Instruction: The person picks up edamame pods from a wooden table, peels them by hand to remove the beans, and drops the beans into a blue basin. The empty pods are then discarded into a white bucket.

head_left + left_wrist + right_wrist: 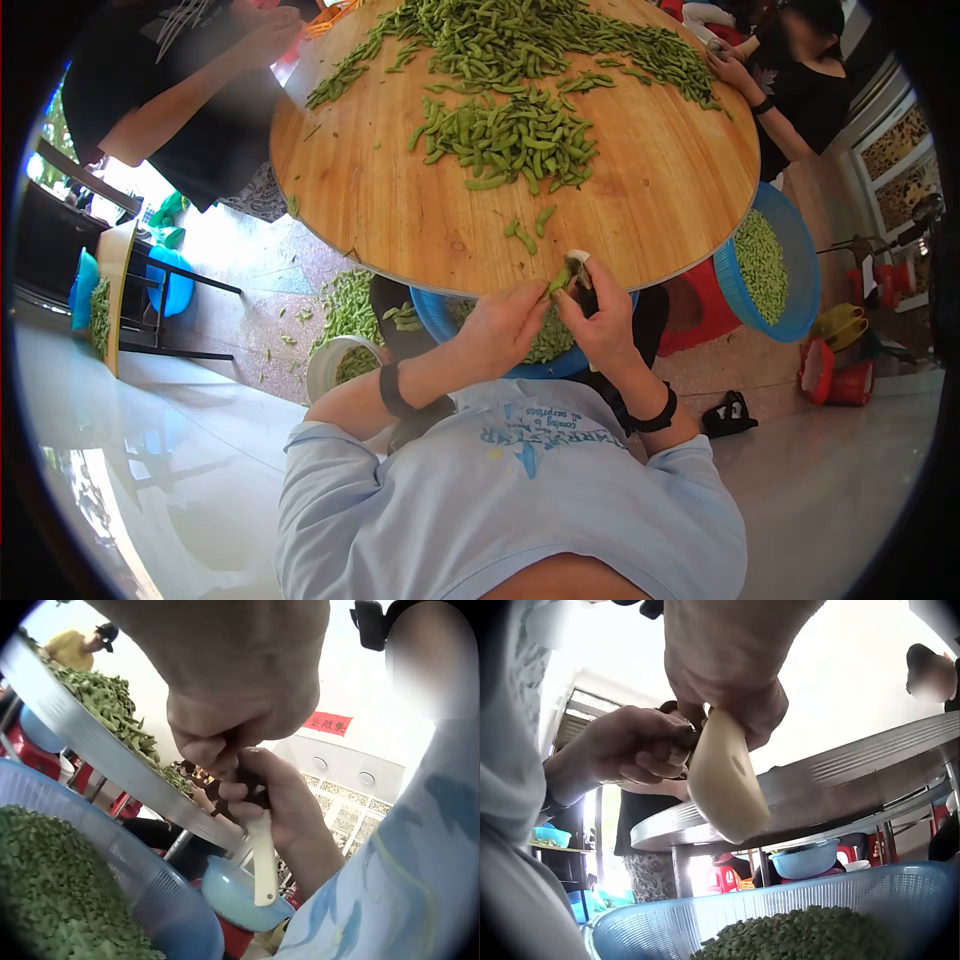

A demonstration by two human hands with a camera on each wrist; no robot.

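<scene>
Both hands meet just off the near edge of the round wooden table [650, 190]. My left hand [500, 325] pinches one end of a green soybean pod [559, 282]. At the pod's other side, my right hand [607, 325] grips a small tool by its cream handle [262, 859]; the fingers hide its working end. The right thumb lies against the pod. Below the hands, a blue basket [660, 919] holds shelled green beans [795, 937]. A few loose pods [522, 235] lie on the tabletop in front of the hands, with a pile of pods [510, 140] beyond.
Another blue basket of beans [757, 265] stands at the right. More pods [350, 305] lie on the floor at the left, by a pale bucket [325, 368]. One person [185, 110] is at the table's left, another [795, 90] at its right.
</scene>
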